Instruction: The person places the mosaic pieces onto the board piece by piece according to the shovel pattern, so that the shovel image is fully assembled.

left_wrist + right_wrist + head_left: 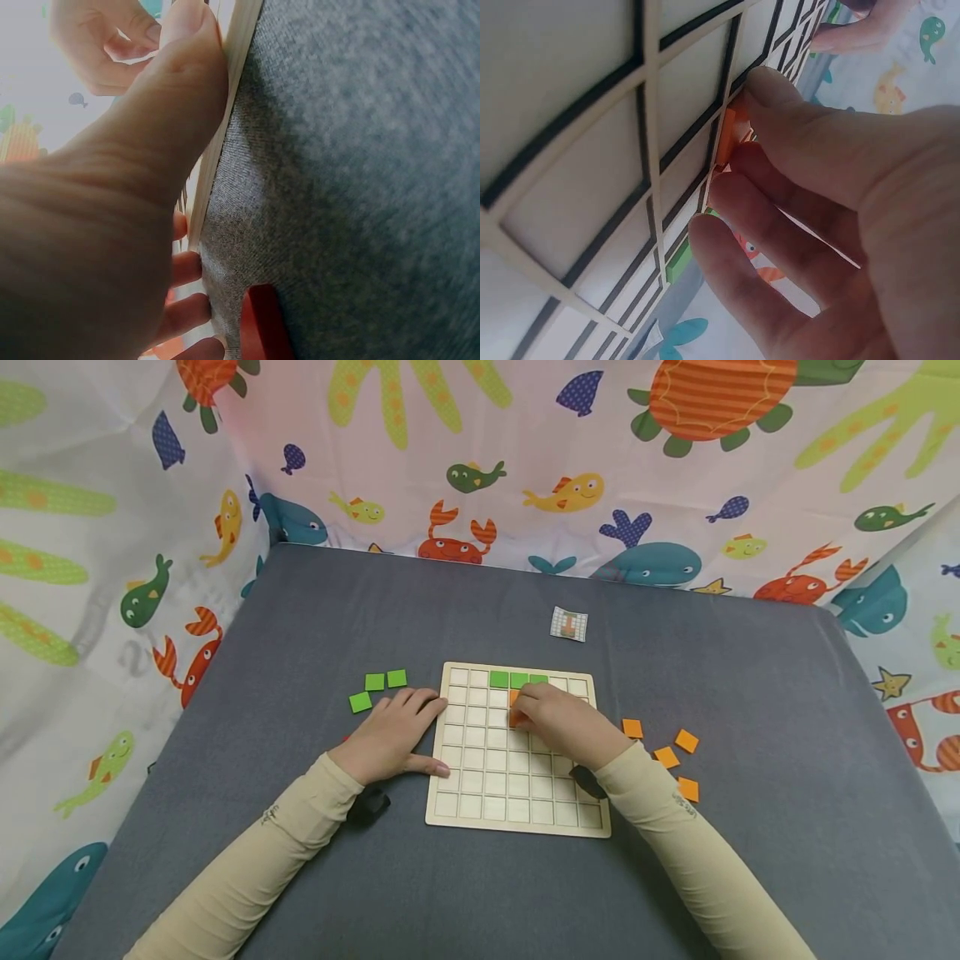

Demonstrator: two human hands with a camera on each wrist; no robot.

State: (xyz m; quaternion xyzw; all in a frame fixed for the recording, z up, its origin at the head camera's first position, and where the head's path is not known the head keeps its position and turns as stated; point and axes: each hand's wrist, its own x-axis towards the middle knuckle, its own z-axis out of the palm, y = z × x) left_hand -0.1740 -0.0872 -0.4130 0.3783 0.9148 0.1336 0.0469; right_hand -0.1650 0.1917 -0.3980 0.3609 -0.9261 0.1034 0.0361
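Note:
A pale wooden grid board [517, 831] lies on the table. Three green tiles [498, 679] fill cells in its far row, with an orange tile [513, 696] below the middle one. My right hand [566, 722] pinches another orange tile [726, 139] between thumb and fingers, at a cell just nearer than that orange one; its fingers partly cover it. On the board's left edge rests my left hand [392, 733], fingers extended and thumb [191, 67] touching the rim. Something red [262, 322] lies on the cloth beside the left hand, mostly hidden in the head view.
Three loose green tiles [374, 682] lie left of the board. Several orange tiles [666, 757] are scattered on its right, partly by the right sleeve. A small printed grid card [569, 624] lies beyond the board. A sea-animal patterned curtain [517, 518] surrounds the grey table [360, 618].

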